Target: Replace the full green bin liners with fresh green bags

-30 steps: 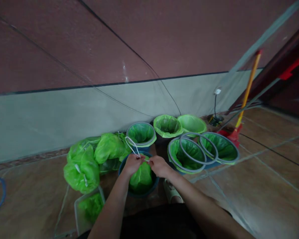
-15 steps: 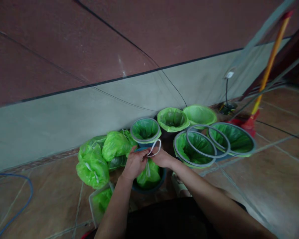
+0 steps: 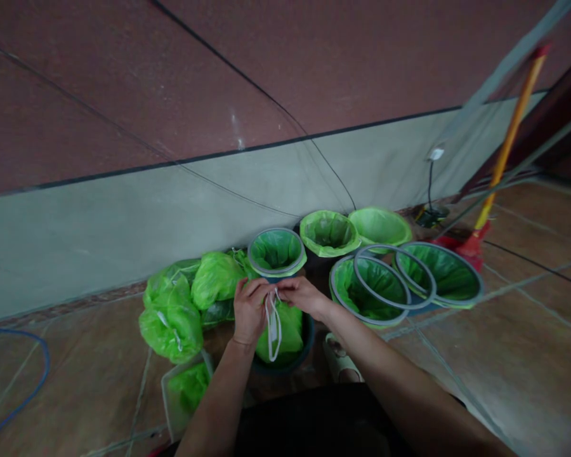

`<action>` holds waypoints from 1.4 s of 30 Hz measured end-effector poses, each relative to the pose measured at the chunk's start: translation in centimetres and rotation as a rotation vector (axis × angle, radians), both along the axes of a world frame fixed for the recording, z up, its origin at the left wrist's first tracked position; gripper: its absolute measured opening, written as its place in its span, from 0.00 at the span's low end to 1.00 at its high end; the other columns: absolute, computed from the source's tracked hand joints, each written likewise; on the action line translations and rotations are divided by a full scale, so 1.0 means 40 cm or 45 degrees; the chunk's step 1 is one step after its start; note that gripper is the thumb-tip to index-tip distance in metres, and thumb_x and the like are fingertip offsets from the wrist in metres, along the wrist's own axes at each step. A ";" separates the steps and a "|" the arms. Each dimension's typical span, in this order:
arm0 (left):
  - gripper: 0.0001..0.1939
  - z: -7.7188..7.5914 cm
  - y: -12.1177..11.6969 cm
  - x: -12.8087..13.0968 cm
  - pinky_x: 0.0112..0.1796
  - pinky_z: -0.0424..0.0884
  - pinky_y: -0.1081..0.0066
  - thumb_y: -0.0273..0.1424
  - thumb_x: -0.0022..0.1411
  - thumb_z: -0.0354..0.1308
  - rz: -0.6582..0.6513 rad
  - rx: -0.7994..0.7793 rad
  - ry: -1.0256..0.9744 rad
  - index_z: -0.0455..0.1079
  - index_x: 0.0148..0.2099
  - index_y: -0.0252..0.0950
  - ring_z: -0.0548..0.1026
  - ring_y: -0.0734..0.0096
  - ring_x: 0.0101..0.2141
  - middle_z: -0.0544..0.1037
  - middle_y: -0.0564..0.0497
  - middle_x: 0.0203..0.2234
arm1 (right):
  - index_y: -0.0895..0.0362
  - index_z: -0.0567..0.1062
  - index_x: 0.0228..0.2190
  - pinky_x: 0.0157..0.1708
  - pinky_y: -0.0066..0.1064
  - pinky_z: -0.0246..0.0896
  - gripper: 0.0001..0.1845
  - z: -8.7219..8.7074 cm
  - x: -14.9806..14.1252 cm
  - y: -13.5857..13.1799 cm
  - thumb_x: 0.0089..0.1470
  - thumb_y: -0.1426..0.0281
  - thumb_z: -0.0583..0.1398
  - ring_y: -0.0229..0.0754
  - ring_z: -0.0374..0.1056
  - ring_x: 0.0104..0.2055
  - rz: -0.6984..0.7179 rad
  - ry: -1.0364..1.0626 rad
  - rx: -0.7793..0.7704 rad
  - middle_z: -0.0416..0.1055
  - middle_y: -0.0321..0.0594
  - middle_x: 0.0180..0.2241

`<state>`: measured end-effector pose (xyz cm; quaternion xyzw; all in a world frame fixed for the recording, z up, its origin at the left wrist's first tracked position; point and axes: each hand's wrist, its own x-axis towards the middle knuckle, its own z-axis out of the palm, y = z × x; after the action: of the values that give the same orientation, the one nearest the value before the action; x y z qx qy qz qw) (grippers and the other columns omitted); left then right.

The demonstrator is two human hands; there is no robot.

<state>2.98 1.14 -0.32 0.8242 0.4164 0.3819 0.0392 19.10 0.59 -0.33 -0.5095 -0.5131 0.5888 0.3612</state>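
My left hand (image 3: 251, 311) and my right hand (image 3: 302, 295) meet over a blue bin (image 3: 309, 339), fingers pinched together at the gathered neck of a green garbage bag (image 3: 285, 336). A white drawstring (image 3: 273, 330) hangs in a long loop from between the fingertips, down over the front of the bag. The bag sits inside the bin. Which fingers grip the cord and which the plastic is too small to make out.
Tied green bags (image 3: 171, 320) are piled at left, beside a pale container (image 3: 169, 400) with green plastic. Lined bins (image 3: 276, 251) stand by the wall; a loose grey ring (image 3: 394, 273) lies across two more at right. A red dustpan (image 3: 471, 247) has a yellow handle.
The white drawstring loop, which stood up above my hands, now hangs down in front of the bag. My hands have shifted slightly, with the fingertips brought together at the bag's neck.
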 end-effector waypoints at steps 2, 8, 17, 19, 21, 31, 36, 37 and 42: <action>0.09 0.002 0.002 0.001 0.49 0.64 0.62 0.32 0.63 0.54 0.026 -0.085 -0.025 0.77 0.36 0.39 0.75 0.67 0.38 0.79 0.49 0.32 | 0.60 0.76 0.30 0.27 0.24 0.55 0.09 0.003 -0.005 0.005 0.49 0.73 0.56 0.32 0.59 0.24 -0.090 -0.069 0.038 0.67 0.32 0.23; 0.11 -0.019 0.005 -0.003 0.44 0.67 0.67 0.33 0.64 0.53 -0.003 -0.358 -0.049 0.76 0.37 0.40 0.75 0.68 0.36 0.79 0.50 0.32 | 0.59 0.76 0.34 0.45 0.31 0.59 0.12 0.027 -0.005 0.006 0.56 0.73 0.52 0.40 0.67 0.42 -0.087 -0.912 0.393 0.73 0.44 0.39; 0.13 -0.014 0.019 -0.033 0.34 0.65 0.70 0.34 0.62 0.51 0.270 -0.718 0.175 0.74 0.31 0.36 0.75 0.67 0.30 0.78 0.48 0.27 | 0.67 0.77 0.36 0.48 0.35 0.58 0.15 0.026 0.047 0.008 0.50 0.83 0.52 0.51 0.69 0.46 0.049 -1.396 0.294 0.73 0.58 0.41; 0.14 -0.019 0.028 -0.043 0.30 0.63 0.71 0.36 0.61 0.51 0.294 -0.833 0.120 0.72 0.27 0.37 0.72 0.69 0.26 0.75 0.51 0.20 | 0.65 0.77 0.35 0.46 0.33 0.59 0.14 0.027 0.053 0.011 0.52 0.81 0.53 0.49 0.70 0.44 0.049 -1.371 0.286 0.75 0.55 0.39; 0.16 -0.028 0.036 -0.043 0.28 0.62 0.72 0.37 0.59 0.52 0.300 -0.946 -0.048 0.69 0.22 0.37 0.70 0.71 0.23 0.70 0.54 0.16 | 0.61 0.78 0.35 0.45 0.30 0.59 0.13 0.032 0.051 0.013 0.55 0.77 0.53 0.45 0.71 0.43 0.063 -1.322 0.303 0.76 0.49 0.39; 0.19 -0.033 0.018 0.021 0.25 0.66 0.72 0.46 0.50 0.59 0.120 -1.450 -1.079 0.63 0.23 0.36 0.69 0.76 0.20 0.75 0.51 0.23 | 0.58 0.78 0.32 0.34 0.26 0.58 0.14 0.040 0.030 0.012 0.57 0.73 0.52 0.37 0.69 0.30 0.015 -0.902 0.333 0.76 0.39 0.29; 0.12 -0.036 0.024 0.018 0.28 0.67 0.73 0.38 0.49 0.60 -0.007 -1.314 -0.967 0.70 0.31 0.34 0.70 0.74 0.24 0.73 0.53 0.22 | 0.57 0.79 0.36 0.36 0.26 0.60 0.16 0.040 0.018 0.005 0.54 0.76 0.52 0.37 0.70 0.33 0.026 -0.750 0.375 0.77 0.38 0.30; 0.11 -0.039 0.025 0.018 0.30 0.68 0.72 0.35 0.48 0.60 -0.058 -1.277 -0.892 0.72 0.33 0.34 0.71 0.73 0.26 0.74 0.53 0.23 | 0.57 0.79 0.36 0.37 0.27 0.60 0.16 0.041 0.015 0.003 0.54 0.76 0.53 0.38 0.70 0.34 0.035 -0.714 0.394 0.77 0.38 0.31; 0.09 -0.051 0.019 0.024 0.30 0.65 0.72 0.33 0.54 0.56 -0.212 -1.115 -0.452 0.73 0.32 0.32 0.70 0.72 0.26 0.74 0.53 0.23 | 0.58 0.78 0.36 0.38 0.27 0.63 0.13 0.034 0.000 0.004 0.52 0.74 0.55 0.37 0.71 0.35 0.033 -0.454 0.458 0.77 0.39 0.33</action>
<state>3.93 1.90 -2.37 0.6827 0.4576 0.3009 0.4837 19.08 0.74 1.05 -0.5263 -0.6717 0.3933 0.3423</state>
